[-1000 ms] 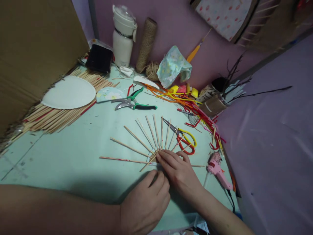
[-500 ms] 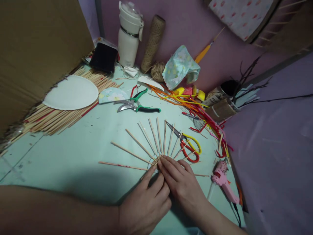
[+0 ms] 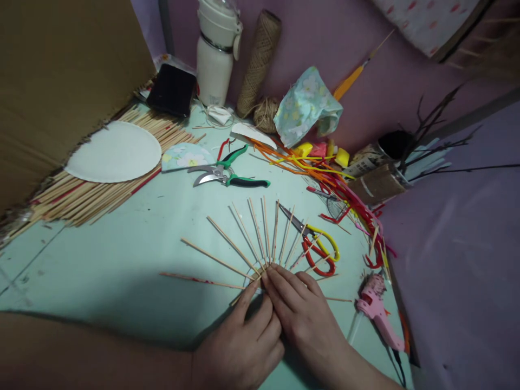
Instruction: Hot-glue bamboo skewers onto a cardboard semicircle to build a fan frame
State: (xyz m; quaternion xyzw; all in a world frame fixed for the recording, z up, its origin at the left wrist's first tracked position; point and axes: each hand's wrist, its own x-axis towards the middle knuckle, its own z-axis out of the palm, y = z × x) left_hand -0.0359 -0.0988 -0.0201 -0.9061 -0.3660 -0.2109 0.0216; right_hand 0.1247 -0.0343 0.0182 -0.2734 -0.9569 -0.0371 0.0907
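Thin wooden sticks [image 3: 232,244] spread like a fan on the table, their inner ends meeting on a small, mostly covered base [image 3: 255,275]. My left hand [image 3: 247,338] is closed at the hub, thumb and index finger pressed at a short slanted stick [image 3: 238,299] there. Fingers together, my right hand [image 3: 303,311] presses down on the inner stick ends beside it, hiding several of them. Under the fan's right side lie scissors [image 3: 319,252] with red and yellow handles, crossed by some sticks.
Green-handled pruning shears [image 3: 227,174] lie behind the fan. A white paper plate [image 3: 116,151] rests on a pile of sticks [image 3: 93,200] at left. Pipe cleaners [image 3: 309,168], a pink glue gun [image 3: 379,311] and a tube of twigs [image 3: 379,187] line the right. A white bottle [image 3: 215,67] stands behind.
The view has shifted slightly, so background things sit a little differently. Both hands stay at the fan's hub with almost the same grip.
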